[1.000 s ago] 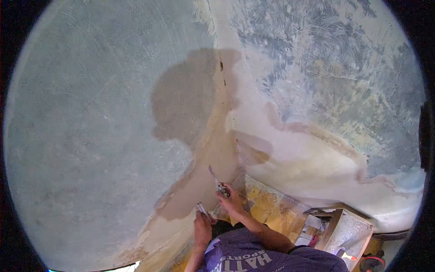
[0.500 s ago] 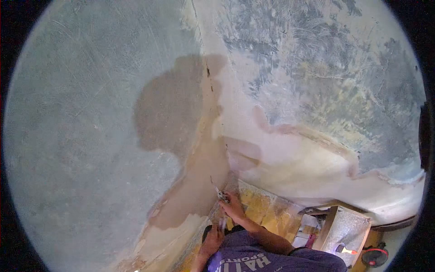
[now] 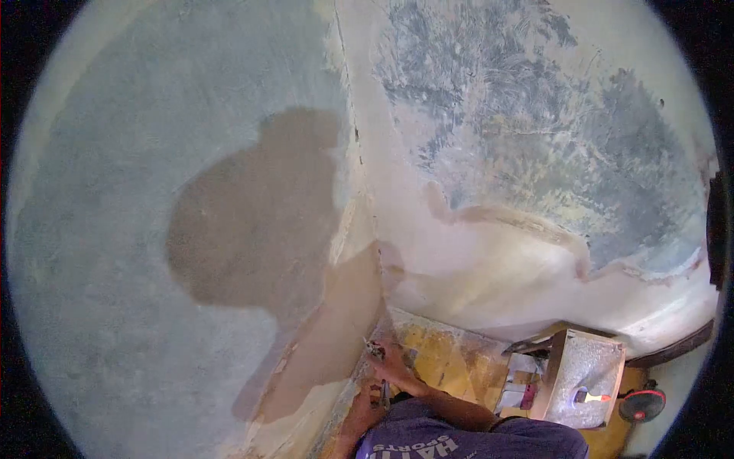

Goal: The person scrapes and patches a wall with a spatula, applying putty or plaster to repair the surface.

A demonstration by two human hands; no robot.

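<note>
My right hand (image 3: 396, 366) is closed around a small tool smeared with white (image 3: 375, 350), its narrow tip pointing up toward the wall corner. Its exact kind is hard to make out. Just below, my left hand (image 3: 365, 407) is closed on a thin, pale, flat-looking piece (image 3: 385, 393), mostly hidden by the fingers. Both hands are close together in front of my purple shirt (image 3: 466, 440). Beyond them stands the wall corner, with a dark crack (image 3: 356, 136) along its joint and a bare plaster strip (image 3: 329, 344) low on the left wall (image 3: 99, 229).
Patchy grey-blue paint covers the right wall (image 3: 520, 99) above smooth pale plaster. At lower right, an open box-like wooden piece (image 3: 556, 371) holds a brush with an orange-tipped handle (image 3: 592, 397). A black-and-red round fan-like object (image 3: 641, 405) stands beside it. The floor (image 3: 447, 356) is yellowish.
My hands have come down and the tool's tip has drawn back from the left wall. The shadow of my head has shifted left and down as the view moved.
</note>
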